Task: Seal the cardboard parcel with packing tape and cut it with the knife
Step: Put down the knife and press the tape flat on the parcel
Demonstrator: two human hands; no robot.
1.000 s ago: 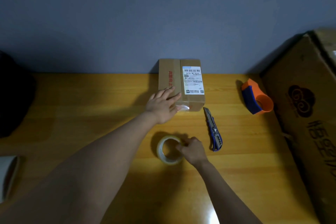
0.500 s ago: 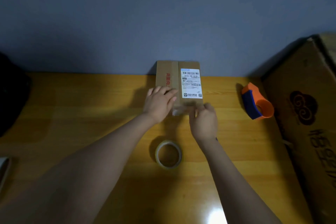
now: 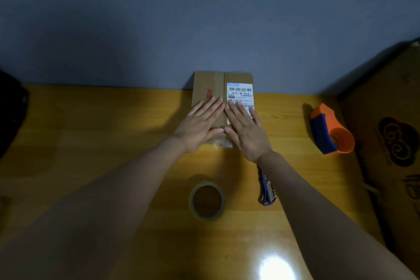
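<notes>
A small cardboard parcel (image 3: pixel 210 85) with a white shipping label lies against the wall at the table's far middle. My left hand (image 3: pixel 198 124) rests flat on its left half, fingers spread. Beside it my right hand (image 3: pixel 246 129) lies flat on the right half, covering the label's lower part. A strip of clear tape (image 3: pixel 221 143) hangs over the parcel's near edge between my wrists. The roll of clear packing tape (image 3: pixel 207 200) lies flat on the table nearer to me. To the roll's right lies the blue utility knife (image 3: pixel 267 191), partly hidden under my right forearm.
An orange and blue tape dispenser (image 3: pixel 330 130) sits at the right on the yellow wooden table (image 3: pixel 102 143). A large cardboard box (image 3: pixel 391 143) stands along the right edge. A dark object (image 3: pixel 11 111) is at the far left.
My right hand left the tape roll, went to the parcel's near edge, then laid flat on top. My left hand slid from the near edge onto the top, fingers spread.
</notes>
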